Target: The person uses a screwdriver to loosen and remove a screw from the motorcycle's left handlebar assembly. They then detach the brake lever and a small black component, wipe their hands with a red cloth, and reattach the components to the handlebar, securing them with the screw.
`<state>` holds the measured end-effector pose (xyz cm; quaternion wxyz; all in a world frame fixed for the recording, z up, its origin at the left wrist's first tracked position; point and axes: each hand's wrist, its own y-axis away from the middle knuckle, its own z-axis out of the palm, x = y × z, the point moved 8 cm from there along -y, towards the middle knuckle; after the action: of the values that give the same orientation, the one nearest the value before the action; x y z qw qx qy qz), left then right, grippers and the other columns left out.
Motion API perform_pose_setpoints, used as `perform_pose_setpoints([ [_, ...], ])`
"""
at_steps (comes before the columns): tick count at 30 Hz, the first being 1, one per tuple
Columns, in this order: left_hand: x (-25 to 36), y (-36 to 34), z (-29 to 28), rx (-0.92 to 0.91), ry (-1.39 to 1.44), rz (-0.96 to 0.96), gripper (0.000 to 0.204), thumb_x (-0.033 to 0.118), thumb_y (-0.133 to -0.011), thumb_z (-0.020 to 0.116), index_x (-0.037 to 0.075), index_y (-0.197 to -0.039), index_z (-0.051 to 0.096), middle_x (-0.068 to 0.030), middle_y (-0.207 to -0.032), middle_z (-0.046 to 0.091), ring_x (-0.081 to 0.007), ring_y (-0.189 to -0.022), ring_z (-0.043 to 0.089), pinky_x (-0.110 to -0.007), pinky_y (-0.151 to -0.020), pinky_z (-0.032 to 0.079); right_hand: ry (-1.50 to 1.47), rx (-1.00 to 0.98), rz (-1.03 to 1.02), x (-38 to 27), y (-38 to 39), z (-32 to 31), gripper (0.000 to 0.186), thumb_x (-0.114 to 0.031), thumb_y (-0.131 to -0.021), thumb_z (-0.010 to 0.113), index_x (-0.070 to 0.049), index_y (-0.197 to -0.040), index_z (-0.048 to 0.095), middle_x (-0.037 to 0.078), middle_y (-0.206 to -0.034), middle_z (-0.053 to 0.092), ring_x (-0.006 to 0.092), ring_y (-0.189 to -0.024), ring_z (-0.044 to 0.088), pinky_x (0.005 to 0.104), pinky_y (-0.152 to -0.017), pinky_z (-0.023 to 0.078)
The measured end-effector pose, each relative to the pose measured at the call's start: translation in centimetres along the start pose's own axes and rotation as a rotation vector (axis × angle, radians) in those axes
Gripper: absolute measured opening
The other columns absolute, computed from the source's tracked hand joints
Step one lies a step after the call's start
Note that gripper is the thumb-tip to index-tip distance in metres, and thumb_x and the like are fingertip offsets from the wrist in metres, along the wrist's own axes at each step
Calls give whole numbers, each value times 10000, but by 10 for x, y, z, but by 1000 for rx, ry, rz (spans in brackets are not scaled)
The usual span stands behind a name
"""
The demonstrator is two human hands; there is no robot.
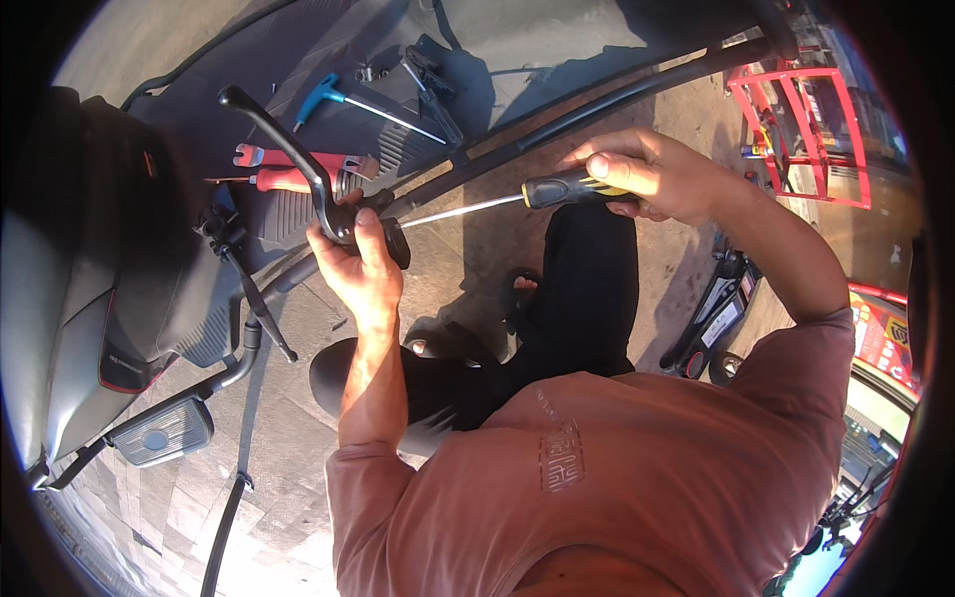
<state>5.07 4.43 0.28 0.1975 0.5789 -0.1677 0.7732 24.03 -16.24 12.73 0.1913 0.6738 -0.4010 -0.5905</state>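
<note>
My left hand (360, 274) grips the base of a black brake lever (316, 174), whose curved arm points up and away to the left. Thumb and fingers close around its mount. My right hand (647, 179) is wrapped around the black-and-yellow handle of a screwdriver (463, 211). The metal shaft runs left to the lever's mount, close to my left thumb. Whether the tip sits in a screw is hidden from view.
Red-handled tools (284, 180), a teal T-handle hex key (323, 98) and a black hand tool (435, 99) lie on the dark footboard beyond. A black tube (597, 104) crosses behind my hands. At left is a ridged foot peg (164, 431); at right, a red rack (863, 144).
</note>
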Motion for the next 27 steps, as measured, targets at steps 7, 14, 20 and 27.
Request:
perform_pose_setpoints([
  [7, 5, -6, -7, 20, 0, -30, 221, 76, -929, 610, 9, -1127, 540, -35, -982, 619, -54, -782, 536, -197, -742, 450, 407, 183, -491, -30, 0, 11, 296, -206, -914, 624, -44, -1160, 655, 44, -783, 651, 156, -655, 606, 290, -592, 480],
  [14, -6, -12, -8, 54, 116, -69, 275, 88, -928, 572, 22, -1190, 521, -83, -1097, 629, -159, -988, 595, -307, -932, 453, 715, 141, -698, -62, 19, 26, 344, -174, -855, 679, -64, -1179, 644, 131, -1017, 700, 318, -901, 675, 364, -774, 535],
  [20, -2, -19, -13, 93, 173, 1, 326, 118, -919, 560, 32, -1229, 506, -90, -1129, 614, -166, -980, 605, -303, -862, 501, 245, -65, -219, -41, -4, 26, 361, -180, -950, 554, -19, -1273, 574, 117, -928, 667, 177, -799, 638, 323, -743, 508],
  [27, -28, -18, -19, 112, 159, -147, 276, 158, -941, 536, 44, -1192, 514, -104, -994, 658, -169, -715, 638, -286, -507, 531, 1210, 195, -775, -84, 23, 58, 440, -213, -821, 720, -138, -1244, 625, 120, -891, 627, 335, -653, 609, 422, -558, 493],
])
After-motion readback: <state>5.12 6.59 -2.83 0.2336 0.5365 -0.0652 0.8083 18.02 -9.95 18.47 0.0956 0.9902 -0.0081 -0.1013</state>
